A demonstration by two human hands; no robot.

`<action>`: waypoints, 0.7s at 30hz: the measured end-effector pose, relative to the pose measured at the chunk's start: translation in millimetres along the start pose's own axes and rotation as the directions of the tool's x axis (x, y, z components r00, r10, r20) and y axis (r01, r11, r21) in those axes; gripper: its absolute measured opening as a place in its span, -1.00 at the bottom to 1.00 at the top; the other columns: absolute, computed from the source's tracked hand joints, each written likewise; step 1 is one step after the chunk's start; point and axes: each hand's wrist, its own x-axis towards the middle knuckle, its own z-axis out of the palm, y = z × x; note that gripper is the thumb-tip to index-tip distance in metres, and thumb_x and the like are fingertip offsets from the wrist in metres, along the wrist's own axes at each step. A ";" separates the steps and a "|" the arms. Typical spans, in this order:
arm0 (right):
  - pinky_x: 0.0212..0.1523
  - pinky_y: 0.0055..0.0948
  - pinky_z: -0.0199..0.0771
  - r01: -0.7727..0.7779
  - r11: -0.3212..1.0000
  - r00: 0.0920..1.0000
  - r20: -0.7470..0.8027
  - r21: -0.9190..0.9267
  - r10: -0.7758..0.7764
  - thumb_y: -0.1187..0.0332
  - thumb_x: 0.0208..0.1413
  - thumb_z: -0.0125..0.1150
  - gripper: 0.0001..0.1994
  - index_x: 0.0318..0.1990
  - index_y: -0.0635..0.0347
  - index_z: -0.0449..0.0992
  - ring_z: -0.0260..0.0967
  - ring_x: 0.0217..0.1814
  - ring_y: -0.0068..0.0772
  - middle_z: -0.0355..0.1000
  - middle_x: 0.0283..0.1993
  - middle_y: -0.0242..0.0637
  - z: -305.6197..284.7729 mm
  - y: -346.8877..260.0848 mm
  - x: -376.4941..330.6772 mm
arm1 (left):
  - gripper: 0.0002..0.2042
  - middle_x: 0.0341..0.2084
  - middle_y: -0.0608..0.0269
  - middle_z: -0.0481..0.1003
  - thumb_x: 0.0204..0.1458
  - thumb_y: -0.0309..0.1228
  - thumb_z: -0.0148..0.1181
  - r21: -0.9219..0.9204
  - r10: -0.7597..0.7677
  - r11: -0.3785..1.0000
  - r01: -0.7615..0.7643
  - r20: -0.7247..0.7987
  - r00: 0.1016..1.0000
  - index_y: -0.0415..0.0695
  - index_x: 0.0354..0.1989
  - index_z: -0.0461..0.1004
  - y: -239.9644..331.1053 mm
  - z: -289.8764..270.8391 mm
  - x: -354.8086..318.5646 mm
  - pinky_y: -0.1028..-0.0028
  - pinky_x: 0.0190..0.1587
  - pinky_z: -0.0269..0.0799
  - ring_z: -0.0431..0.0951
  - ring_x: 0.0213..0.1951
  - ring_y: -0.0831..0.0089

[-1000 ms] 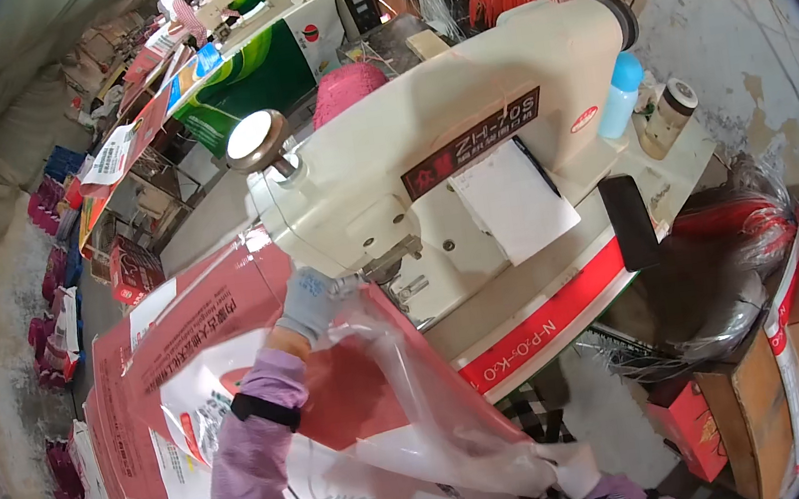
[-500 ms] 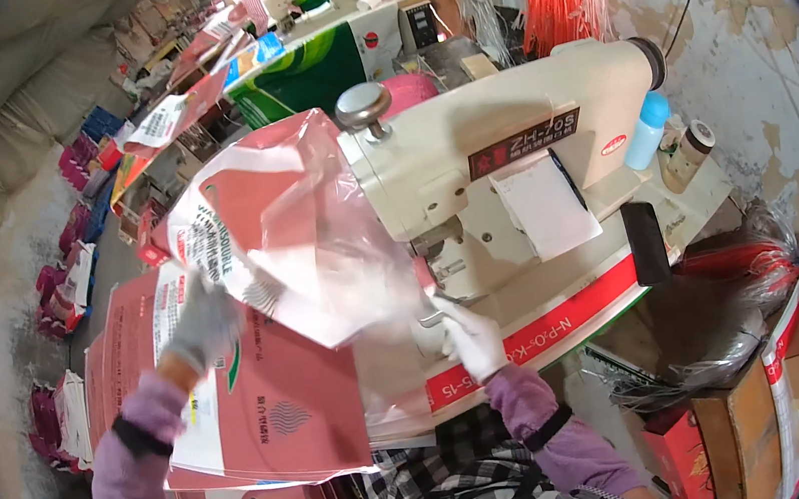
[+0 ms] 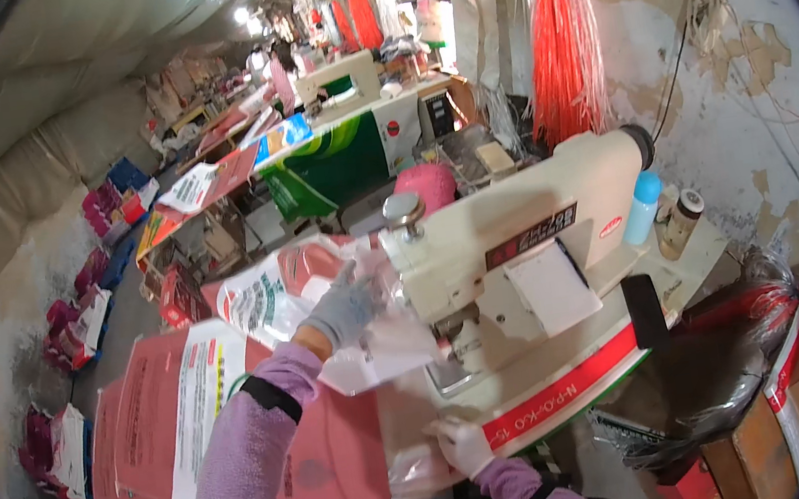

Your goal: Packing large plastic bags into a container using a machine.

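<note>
So I'm standing right by this cream sewing machine (image 3: 517, 219), and the person working it has their hands well apart. The left hand (image 3: 341, 315), in a pale glove, has its fingers stretched out over a red and white printed plastic bag (image 3: 262, 296), which sits just left of the machine's head with a bit of clear film bunched up near the needle end. The right hand (image 3: 464, 446), white glove, is lower down at the front edge of the bench (image 3: 526, 367). It's a bit blurry down there, so I honestly can't tell if those fingers are pinching any film or just resting.

A stack of red printed bags (image 3: 147, 439) lies under and beside the left forearm, purple sleeve, black band. Over by the machine's arm there's a white notepad (image 3: 553, 292) propped up, a black phone (image 3: 643, 311) near the bench edge, plus a light blue bottle (image 3: 642, 210) right next to a brownish jar (image 3: 681, 227).
</note>
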 end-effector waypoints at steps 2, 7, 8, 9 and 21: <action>-0.10 -0.21 0.50 -0.051 0.998 0.998 0.030 -0.048 0.053 0.49 0.01 0.10 -0.75 -0.15 0.06 0.60 0.47 -0.14 -0.05 0.52 -0.20 -0.14 3.1 5.5 -9.5 | -0.68 -0.07 0.27 0.52 -0.08 -0.27 0.18 0.211 0.215 0.928 -0.308 0.371 0.903 0.05 -0.10 0.59 -16.4 24.0 13.1 0.03 0.40 -0.11 0.34 0.18 0.28; -0.15 -0.18 0.49 -0.090 0.996 0.994 0.068 -0.004 0.090 0.46 0.01 0.08 -0.78 -0.20 0.10 0.59 0.45 -0.20 -0.04 0.47 -0.29 -0.15 -14.3 0.2 -9.7 | -0.79 -0.34 0.26 0.56 0.00 -0.31 0.15 -0.620 0.014 0.780 0.082 0.149 0.989 -0.05 -0.21 0.57 25.2 -39.6 -30.3 0.22 0.22 0.21 0.51 -0.11 0.30; -0.17 -0.17 0.48 -0.090 0.996 0.994 0.061 0.004 0.089 0.47 0.00 0.07 -0.79 -0.22 0.13 0.58 0.45 -0.23 -0.04 0.46 -0.33 -0.15 -15.9 7.6 -13.3 | -0.77 -0.40 0.23 0.54 0.03 -0.26 0.16 -0.946 -0.253 0.072 0.317 0.290 0.923 -0.09 -0.21 0.56 62.7 -83.1 -27.2 0.24 0.10 0.35 0.53 -0.17 0.27; -0.21 -0.19 0.48 -0.039 0.999 0.999 -0.033 0.037 0.040 0.49 -0.01 0.06 -0.81 -0.25 0.16 0.56 0.44 -0.27 -0.04 0.43 -0.38 -0.14 -12.3 10.2 -11.7 | -0.71 -0.41 0.25 0.52 0.06 -0.20 0.16 -0.776 0.201 0.577 0.254 0.437 0.877 -0.11 -0.14 0.51 77.0 -66.6 -53.0 0.26 -0.04 0.40 0.52 -0.23 0.32; 0.15 -0.34 0.35 -0.474 -0.096 0.719 0.448 0.875 0.532 0.18 0.28 -0.09 -0.58 0.15 0.30 0.34 0.37 0.10 -0.32 0.43 0.07 -0.19 -39.8 -20.0 16.8 | -0.77 -0.30 0.28 0.48 0.15 -0.52 0.06 -0.143 0.078 -0.956 0.257 0.719 0.691 -0.22 -0.02 0.39 224.9 -81.8 -108.8 0.48 -0.24 0.46 0.50 -0.33 0.50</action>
